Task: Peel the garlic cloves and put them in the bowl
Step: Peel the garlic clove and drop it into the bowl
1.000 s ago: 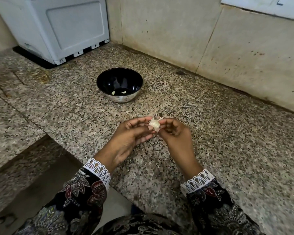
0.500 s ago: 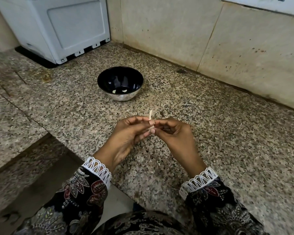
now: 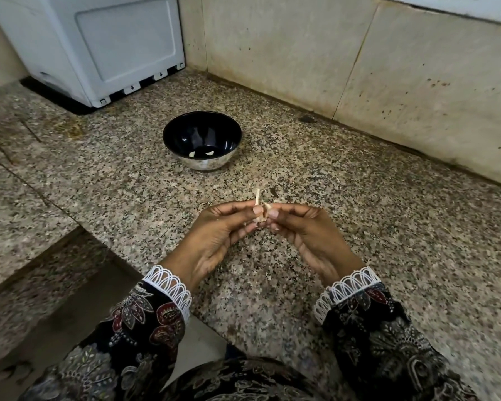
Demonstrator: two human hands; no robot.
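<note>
Fingers [image 3: 245, 211] of the left hand [image 3: 214, 241] and the right hand [image 3: 310, 235] pinch one garlic clove [image 3: 261, 213] between them, a strip of skin [image 3: 257, 195] sticking up. Bare speckled tabletop [image 3: 388, 227] lies all round; the bowl [image 3: 202, 140] sits well apart beyond, two peeled cloves [image 3: 203, 153] inside. The tabletop's edge drops away left of the sleeves.
</note>
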